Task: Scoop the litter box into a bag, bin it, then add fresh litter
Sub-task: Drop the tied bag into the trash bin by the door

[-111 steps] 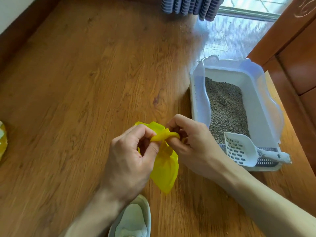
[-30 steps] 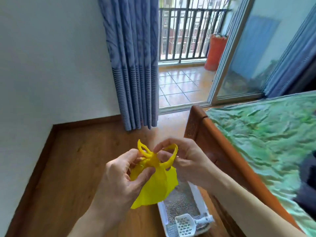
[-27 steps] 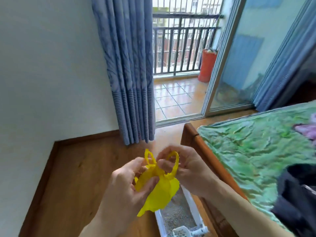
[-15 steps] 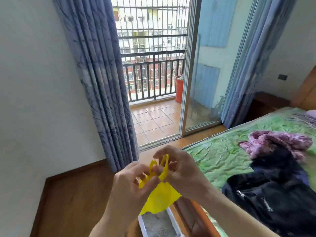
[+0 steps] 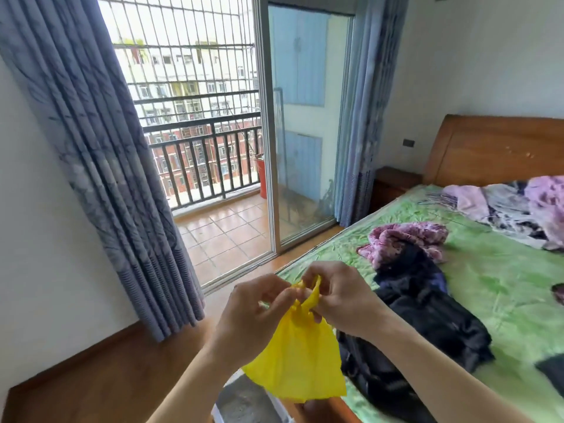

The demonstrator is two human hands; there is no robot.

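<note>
Floor: I see wood floor below my grip, white wall to its left.
Room: blue curtain up-left of the grip; sliding glass door and balcony railing beyond it.
Bed: green sheet right of the grip, dark clothes just beside my right wrist.
Grip: left hand and right hand both pinch the yellow bag at its handles.
Litter box: litter box directly beneath the hanging bag, which partly hides it.

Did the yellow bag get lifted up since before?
Yes. The yellow bag, once low by the floor beside the litter box, is now held well above it.
</note>
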